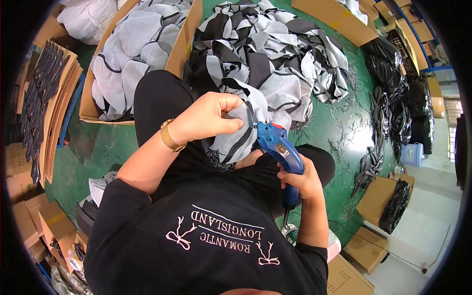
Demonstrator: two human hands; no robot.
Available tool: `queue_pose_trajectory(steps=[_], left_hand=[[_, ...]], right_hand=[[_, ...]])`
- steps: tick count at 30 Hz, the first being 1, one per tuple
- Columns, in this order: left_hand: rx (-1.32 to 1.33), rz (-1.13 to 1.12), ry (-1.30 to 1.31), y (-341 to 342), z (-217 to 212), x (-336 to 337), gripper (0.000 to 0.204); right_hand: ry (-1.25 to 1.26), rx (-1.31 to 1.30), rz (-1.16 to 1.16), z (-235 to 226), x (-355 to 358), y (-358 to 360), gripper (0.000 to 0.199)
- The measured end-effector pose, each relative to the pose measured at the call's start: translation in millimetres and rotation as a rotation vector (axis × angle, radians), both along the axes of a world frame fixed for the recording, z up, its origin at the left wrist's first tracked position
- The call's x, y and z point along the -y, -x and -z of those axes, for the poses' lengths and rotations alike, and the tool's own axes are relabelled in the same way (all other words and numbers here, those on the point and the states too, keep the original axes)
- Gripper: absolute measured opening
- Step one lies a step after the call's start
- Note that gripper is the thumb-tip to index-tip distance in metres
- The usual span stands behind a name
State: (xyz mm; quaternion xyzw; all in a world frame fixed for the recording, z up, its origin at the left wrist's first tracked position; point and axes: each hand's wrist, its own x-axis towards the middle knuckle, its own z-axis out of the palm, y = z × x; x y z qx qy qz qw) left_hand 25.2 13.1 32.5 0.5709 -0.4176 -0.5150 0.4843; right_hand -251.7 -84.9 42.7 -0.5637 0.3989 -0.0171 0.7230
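Between the thumb and fingers of my left hand [216, 114] is a grey fabric piece [235, 140] with a black strip along it; the piece hangs down over my lap. My right hand [306, 179] is wrapped round the handle of a blue electric fabric cutter [279, 147] with a red part near its head. The cutter's head is right beside the edge of the fabric piece, close to my left fingertips. Whether its blade touches the cloth is too small to tell. A cord runs from the lower end of the handle.
Ahead lies a large heap of grey and black fabric pieces [260, 44]. A cardboard box [183, 49] at the left holds more grey pieces. Thin dark scraps litter the green floor [344, 142]. Black plastic bags [388, 69] and cartons [366, 248] stand at the right; stacked cardboard sheets [63, 108] at the left.
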Motion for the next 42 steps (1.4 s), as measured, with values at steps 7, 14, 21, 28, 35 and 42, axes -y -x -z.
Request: queue_pose_trajectory(steps=[7, 14, 21, 28, 35, 42], left_hand=[[0.033, 0.159, 0.071, -4, 4, 0, 0.009], [-0.147, 0.141, 0.059, -2, 12, -1, 0.021], [-0.232, -0.551, 0.314, -44, 2, 3, 0.026], [-0.205, -1.125, 0.663, -126, -9, -27, 0.021], [-0.029, -0.532, 0.167, -55, 59, 50, 0.024], [0.670, 0.468, -0.964, 3, 257, 49, 0.056]], right_hand=[[-0.007, 0.011, -0.002, 3, 2, -4, 0.034], [-0.051, 0.196, 0.249, 20, 11, -26, 0.034], [-0.064, 0.348, 0.401, 31, 34, -11, 0.035], [-0.105, 0.393, 0.452, 45, 53, -10, 0.036], [-0.143, 0.373, 0.479, 58, 65, -13, 0.038], [-0.154, 0.324, 0.497, 58, 71, -10, 0.042]])
